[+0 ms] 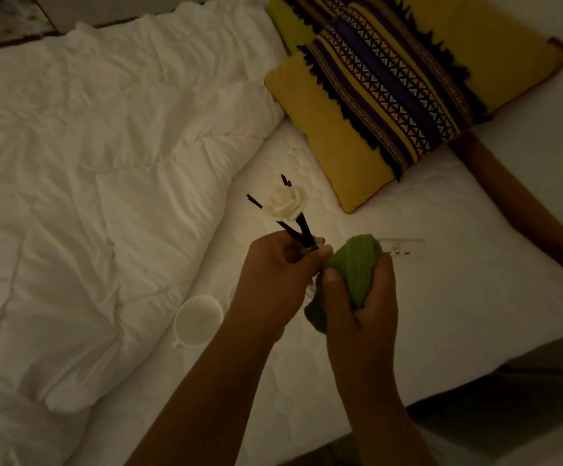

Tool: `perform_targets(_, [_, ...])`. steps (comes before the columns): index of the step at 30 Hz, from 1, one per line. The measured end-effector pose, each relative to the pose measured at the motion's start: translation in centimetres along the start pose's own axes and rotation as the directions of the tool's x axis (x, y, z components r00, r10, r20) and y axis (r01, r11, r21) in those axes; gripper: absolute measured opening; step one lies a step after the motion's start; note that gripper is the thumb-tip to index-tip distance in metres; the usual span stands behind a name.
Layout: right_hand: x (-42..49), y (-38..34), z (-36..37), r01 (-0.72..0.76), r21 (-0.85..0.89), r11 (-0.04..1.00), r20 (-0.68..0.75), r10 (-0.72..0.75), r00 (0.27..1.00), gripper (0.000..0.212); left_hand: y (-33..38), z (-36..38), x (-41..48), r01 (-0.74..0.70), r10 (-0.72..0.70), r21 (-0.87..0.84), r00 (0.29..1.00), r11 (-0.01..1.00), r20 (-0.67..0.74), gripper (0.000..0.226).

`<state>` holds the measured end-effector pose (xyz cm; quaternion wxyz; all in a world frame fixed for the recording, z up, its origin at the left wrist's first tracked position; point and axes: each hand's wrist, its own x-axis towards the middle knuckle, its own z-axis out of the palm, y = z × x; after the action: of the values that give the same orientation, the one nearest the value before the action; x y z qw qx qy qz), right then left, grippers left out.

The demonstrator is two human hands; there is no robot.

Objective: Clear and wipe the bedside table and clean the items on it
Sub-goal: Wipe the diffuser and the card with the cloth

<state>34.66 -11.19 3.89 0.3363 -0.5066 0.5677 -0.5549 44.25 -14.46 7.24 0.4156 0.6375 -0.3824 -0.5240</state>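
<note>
The white duvet (88, 163) lies rumpled over most of the bed, pushed back from the bare mattress (441, 264); two yellow pillows (391, 105) with a patterned band sit at the head, beside the wooden bed frame (508, 196); the bedside table itself is out of sight, so I cannot tell whether it has been wiped. A white cup (196, 319) stands on the mattress by the duvet's edge, which looks like clearing already under way. The person's right hand (364, 304) has its fingers curled tight round a bunched green cloth (354, 264), pressing it toward the other hand; the left hand (273, 280) grips a reed diffuser (298, 233) by its neck, held up above the mattress, its dark sticks fanned out and a white rose (285, 203) on top. The cloth meets the diffuser's body, mostly hidden between the hands; I judge this the item-cleaning stage. A small card (404, 247) lies flat on the mattress just past the cloth.
</note>
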Motion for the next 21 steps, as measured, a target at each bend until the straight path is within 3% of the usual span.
perform_targets(7, [2.4, -0.4, -1.5, -0.349, 0.231, 0.908, 0.062, 0.344, 0.937, 0.031, 0.5, -0.1, 0.4, -0.152, 0.141, 0.166, 0.987, 0.974, 0.076, 0.008])
perform_targets(9, [2.8, -0.5, -1.8, -0.469, 0.318, 0.824, 0.061, 0.476, 0.877, 0.033, 0.9, 0.2, 0.6, -0.195, 0.174, 0.237, 0.979, 0.952, 0.106, 0.008])
perform_targets(11, [3.4, -0.5, -2.6, -0.565, 0.403, 0.72, 0.118, 0.572, 0.812, 0.022, 1.2, 0.5, 0.6, -0.238, 0.199, 0.282, 0.967, 0.929, 0.161, 0.014])
perform_targets(17, [5.2, -0.2, -4.8, -0.736, 0.503, 0.452, 0.437, 0.602, 0.668, 0.013, 2.0, 0.5, 0.8, -0.341, 0.227, 0.335, 0.914, 0.878, 0.336, 0.013])
perform_targets(21, [5.6, 0.0, -5.0, -0.749, 0.598, 0.286, 0.501, 0.595, 0.628, 0.055, 1.6, 0.9, 0.5, -0.254, 0.21, 0.063, 0.895, 0.965, 0.394, 0.019])
